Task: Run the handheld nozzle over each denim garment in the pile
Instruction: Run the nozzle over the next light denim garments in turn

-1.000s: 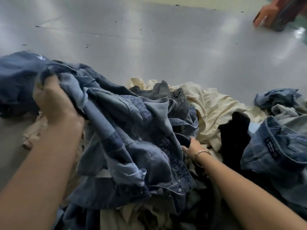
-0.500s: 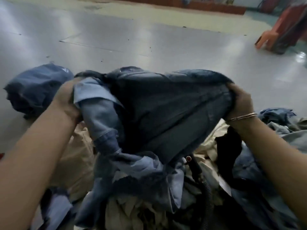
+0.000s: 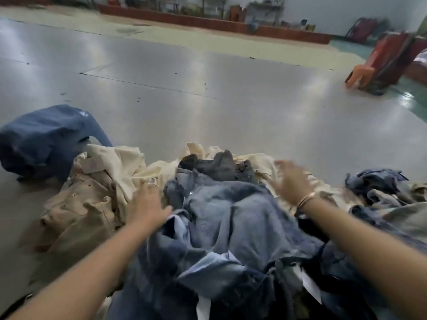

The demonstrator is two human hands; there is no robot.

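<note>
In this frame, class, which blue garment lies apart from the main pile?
The dark navy bundle, alone on the grey floor at far left. The other blue denim pieces lie heaped with the cream clothes.

Floor [image 3: 208, 93]: smooth grey surface, glossy, with broad pale reflections of overhead light. Thin dark seam lines [image 3: 147, 85] cross it, with small dark specks scattered nearby. Farther back, a cream-coloured strip of floor [image 3: 208, 45] runs across the room. A teal-green floor section [image 3: 411, 91] lies at the right edge, also reflective.

Back of room: long low reddish-brown ledge [image 3: 208, 21] runs along the pale wall [image 3: 323, 10]; blurred clutter sits on it, items not identifiable.

Right side: an orange plastic stool [image 3: 359, 75] stands beside a red-and-dark upright object [image 3: 392, 56], blurred, type unclear. Red frame-like items [image 3: 362, 31] lean near the far wall.
</note>
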